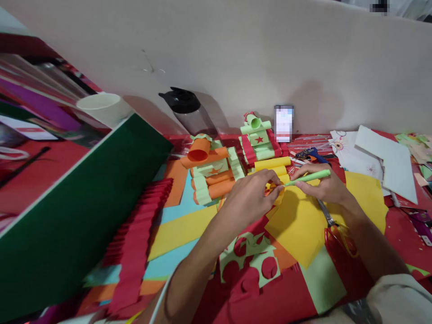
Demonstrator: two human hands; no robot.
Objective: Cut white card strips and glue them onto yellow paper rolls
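Observation:
My right hand [322,185] is closed around a slim light green pen-like tool [312,176], its tip pointing left towards my other hand. My left hand [258,186] is closed in a pinch at that tip, on what looks like a small yellow paper piece [281,192], mostly hidden by the fingers. Yellow paper rolls [272,164] lie just beyond it. Below both hands spreads yellow paper [299,225]. Scissors [332,225] with red and yellow handles lie by my right wrist. Left of my left hand stands an orange and green paper model [214,173].
A green and red paper model [258,139] and a phone [284,123] stand by the wall. A blue glue gun [313,155] lies behind my right hand. Green paper with round holes [229,254] is in front. A dark green board [84,216] and a bottle [189,112] are left.

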